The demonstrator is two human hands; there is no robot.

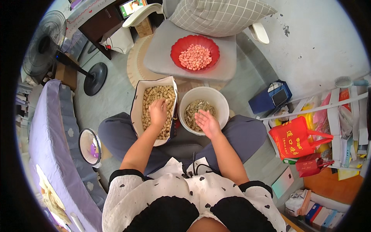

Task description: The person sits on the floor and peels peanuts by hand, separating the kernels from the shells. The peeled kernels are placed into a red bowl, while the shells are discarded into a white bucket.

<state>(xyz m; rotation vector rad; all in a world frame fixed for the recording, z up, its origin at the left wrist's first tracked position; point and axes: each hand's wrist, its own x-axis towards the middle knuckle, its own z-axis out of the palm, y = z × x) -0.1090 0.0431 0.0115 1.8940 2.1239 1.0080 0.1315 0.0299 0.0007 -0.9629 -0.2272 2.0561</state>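
Observation:
My left hand is over a paper bag of unshelled peanuts. Its fingers curl down among them, and whether they hold one is hidden. Palm up and fingers spread, my right hand is above a white plastic bucket with nothing visible in it. Broken peanut shells cover the bucket's bottom. Beyond both containers, a red scalloped bowl of shelled pink peanuts rests on a grey chair seat.
The bag and bucket stand side by side between my bent legs. A black floor fan and a waste bin are at left. To the right are a blue bag, a red carrier bag and a crowded shelf rack. A checked cushion leans behind the bowl.

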